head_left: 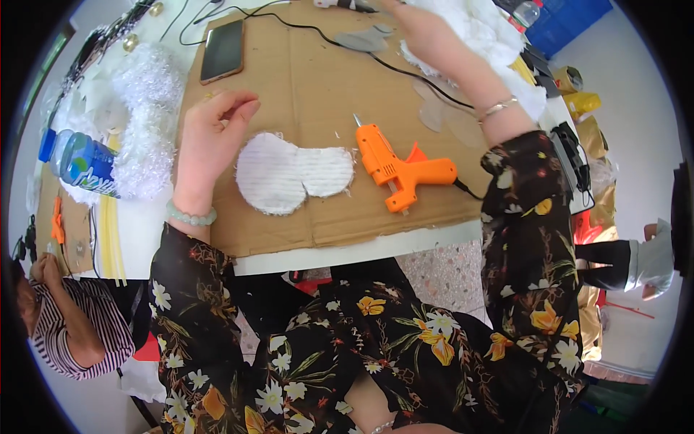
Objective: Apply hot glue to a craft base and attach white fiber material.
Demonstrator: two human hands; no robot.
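Above the left part of the cardboard (289, 87), my left grip (210, 137) is curling, thumb and fingertips nearly meeting; I cannot tell whether anything thin is sitting between them. My right grip (434, 37) is extending toward the far side, near some grey cut pieces (361, 38), its fingertips too close to the picture's edge for me to tell whether they are grasping anything. Just beside my left grip, a white notched pad (289, 173) is lying flat, slit facing me, probably for easy access. To its right, an orange glue gun (390, 165) is resting sideways, nozzle pointing away from me, presumably for safety, handle lying rightward. Underneath, the cardboard is probably shielding the white surface (325, 254).
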